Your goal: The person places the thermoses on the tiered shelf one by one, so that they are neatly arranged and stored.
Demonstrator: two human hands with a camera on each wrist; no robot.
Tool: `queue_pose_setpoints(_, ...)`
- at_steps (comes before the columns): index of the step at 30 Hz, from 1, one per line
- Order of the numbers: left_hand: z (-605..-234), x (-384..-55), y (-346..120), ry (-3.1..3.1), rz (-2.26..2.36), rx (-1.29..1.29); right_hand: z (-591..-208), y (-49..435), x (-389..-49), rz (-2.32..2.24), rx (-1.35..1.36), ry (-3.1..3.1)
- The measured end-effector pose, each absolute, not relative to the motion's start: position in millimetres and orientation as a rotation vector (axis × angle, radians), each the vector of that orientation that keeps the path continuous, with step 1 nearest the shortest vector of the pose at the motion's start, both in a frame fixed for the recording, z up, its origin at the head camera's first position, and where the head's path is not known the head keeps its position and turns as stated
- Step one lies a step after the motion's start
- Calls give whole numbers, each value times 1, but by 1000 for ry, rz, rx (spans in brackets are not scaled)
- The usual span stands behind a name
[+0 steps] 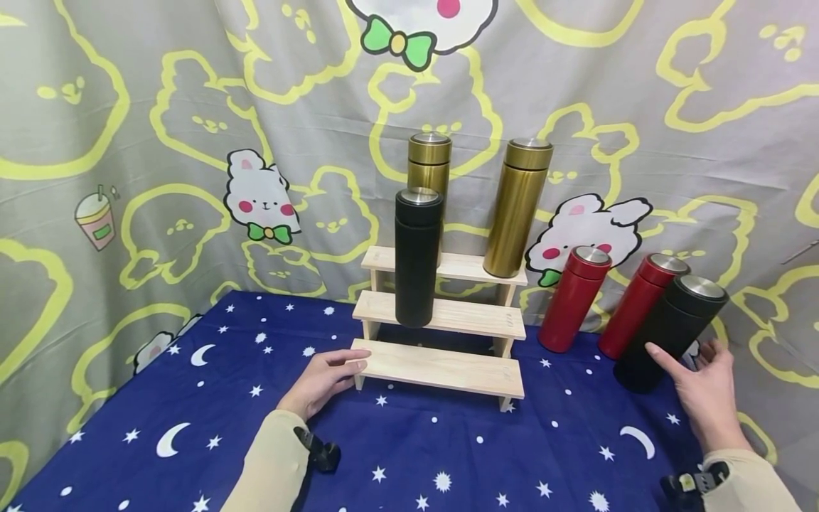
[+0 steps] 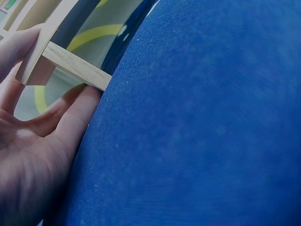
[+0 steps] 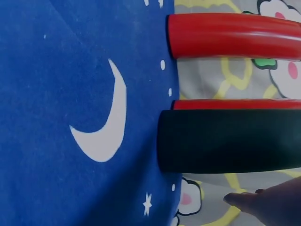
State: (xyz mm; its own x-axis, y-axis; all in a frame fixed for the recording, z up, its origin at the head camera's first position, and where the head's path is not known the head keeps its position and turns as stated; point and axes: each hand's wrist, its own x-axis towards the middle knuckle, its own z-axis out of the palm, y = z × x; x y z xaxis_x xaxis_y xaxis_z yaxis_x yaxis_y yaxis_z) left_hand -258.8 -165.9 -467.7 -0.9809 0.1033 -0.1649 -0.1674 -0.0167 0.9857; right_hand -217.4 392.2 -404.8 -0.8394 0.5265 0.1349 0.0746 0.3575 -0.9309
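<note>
My left hand (image 1: 323, 380) grips the left end of the lowest step of a three-step wooden stand (image 1: 441, 366); in the left wrist view the thumb lies on the plank and fingertips (image 2: 89, 94) touch the leg. At the right, my right hand (image 1: 707, 391) is beside a black thermos flask (image 1: 668, 334) standing on the cloth, fingers spread. The right wrist view has a finger (image 3: 242, 200) apart from that flask's side. Another black flask (image 1: 416, 270) stands on the middle step, overlapping one gold flask (image 1: 429, 153) on the top step. A second gold flask (image 1: 517, 213) stands at the top right.
Two red flasks (image 1: 572, 302) stand on the blue star-and-moon cloth (image 1: 441, 448) right of the stand, the farther-right one partly behind the black flask. A grey curtain (image 1: 173, 128) with cartoon prints hangs behind. Each wrist wears a black strap.
</note>
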Motion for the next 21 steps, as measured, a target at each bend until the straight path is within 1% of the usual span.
queue_pose_setpoints(6,-468,-258,-166,2065,2106,-59,-413,393,-227,1511,-523,-2202)
queue_pose_setpoints(18,-467,-257,-165,2058,2101,-45,-418,395,-233,1540,-530,-2166)
queue_pose_setpoints(21,-466,-257,-166,2060,2102,-47,-426,405,-240,1565,-515,-2142)
